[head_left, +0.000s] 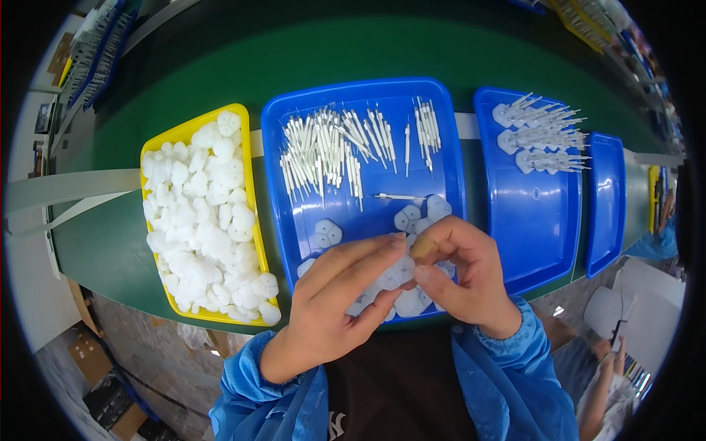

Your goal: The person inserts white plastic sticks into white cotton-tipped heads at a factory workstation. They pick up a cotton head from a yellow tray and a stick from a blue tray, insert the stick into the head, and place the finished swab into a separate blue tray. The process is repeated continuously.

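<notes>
The white lobed piece (pixel 396 273) is raised between the two hands, above the near edge of the middle blue tray (pixel 441 184). The left hand (pixel 323 305) holds it lightly, fingers laid over its far side and thumb beneath. The right hand (pixel 474 275) is narrowed to a pinch at the piece's right side, index finger and thumb close together; whether anything thin sits between those fingertips cannot be told, as the fingers hide it. The piece looks like thin moulded plastic or foam, so it should weigh almost nothing and give a little under pressure, and a smooth face could let it slip if pressed off-centre. The outer rims of the lobes seem the best hold, leaving the small dark dots on the face uncovered. Similar loose pieces (pixel 328 232) lie toward the tray's near edge, and many more are heaped in the yellow tray (pixel 176 134) at the left of the green tabletop (pixel 220 59). The slim white rods (pixel 316 151) gathered toward the middle tray's far left corner look light and stiff, with fine tips that may bend, so their thicker middles seem the safer grip. Toward the far edge of the right-hand blue tray (pixel 533 235), pieces bristling with rods (pixel 540 136) probably handle best by their lobed bases.
</notes>
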The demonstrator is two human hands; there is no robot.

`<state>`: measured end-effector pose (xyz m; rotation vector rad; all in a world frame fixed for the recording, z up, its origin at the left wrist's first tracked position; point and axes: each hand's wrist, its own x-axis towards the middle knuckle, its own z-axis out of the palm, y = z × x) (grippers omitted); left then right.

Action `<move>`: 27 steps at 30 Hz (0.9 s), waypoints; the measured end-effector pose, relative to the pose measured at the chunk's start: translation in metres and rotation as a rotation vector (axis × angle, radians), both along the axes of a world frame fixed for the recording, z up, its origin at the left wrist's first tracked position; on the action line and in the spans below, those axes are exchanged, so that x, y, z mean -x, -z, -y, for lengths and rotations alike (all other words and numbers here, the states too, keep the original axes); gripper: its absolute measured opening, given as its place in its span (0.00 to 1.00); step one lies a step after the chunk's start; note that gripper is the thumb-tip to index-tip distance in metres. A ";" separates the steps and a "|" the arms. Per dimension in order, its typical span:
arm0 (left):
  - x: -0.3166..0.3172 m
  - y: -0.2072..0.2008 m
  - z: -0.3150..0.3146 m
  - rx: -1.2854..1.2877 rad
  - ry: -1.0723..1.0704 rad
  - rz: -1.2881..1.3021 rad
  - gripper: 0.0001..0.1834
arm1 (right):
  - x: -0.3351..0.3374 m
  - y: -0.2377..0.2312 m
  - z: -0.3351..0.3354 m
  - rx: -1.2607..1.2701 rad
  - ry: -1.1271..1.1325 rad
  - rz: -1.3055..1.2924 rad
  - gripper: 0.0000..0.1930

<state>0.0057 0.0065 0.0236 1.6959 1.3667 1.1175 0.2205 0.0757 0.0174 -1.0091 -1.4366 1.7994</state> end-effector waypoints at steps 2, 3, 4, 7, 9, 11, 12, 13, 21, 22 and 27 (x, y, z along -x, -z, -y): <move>0.000 0.000 0.000 -0.002 0.001 -0.004 0.33 | -0.001 0.000 0.000 -0.027 -0.023 0.015 0.09; -0.001 0.000 0.000 -0.004 0.005 -0.006 0.33 | -0.002 -0.001 -0.001 -0.041 -0.033 0.024 0.09; -0.001 -0.001 0.000 -0.006 0.009 -0.007 0.33 | -0.003 -0.001 0.000 -0.012 -0.037 -0.001 0.09; 0.000 -0.001 0.001 -0.003 0.010 0.005 0.34 | -0.004 0.000 0.001 0.073 -0.047 -0.073 0.09; -0.001 -0.002 0.001 0.003 0.005 0.011 0.34 | -0.004 -0.001 0.002 0.127 -0.050 -0.113 0.09; -0.001 -0.002 0.002 0.011 0.002 0.014 0.34 | -0.005 0.000 0.003 0.127 -0.058 -0.123 0.09; -0.001 -0.002 0.002 0.015 0.000 0.013 0.34 | -0.005 0.000 0.003 0.127 -0.062 -0.129 0.09; -0.001 -0.002 0.002 0.018 -0.001 0.013 0.34 | -0.005 0.000 0.003 0.132 -0.060 -0.127 0.10; -0.005 0.003 0.003 -0.082 -0.012 -0.069 0.33 | -0.001 -0.005 0.009 -0.016 -0.032 0.010 0.16; -0.006 0.004 0.003 -0.103 -0.017 -0.084 0.33 | -0.001 -0.004 0.009 -0.019 -0.036 -0.001 0.16; -0.007 0.004 0.003 -0.147 -0.009 -0.084 0.33 | -0.004 -0.001 0.008 0.050 -0.038 -0.089 0.13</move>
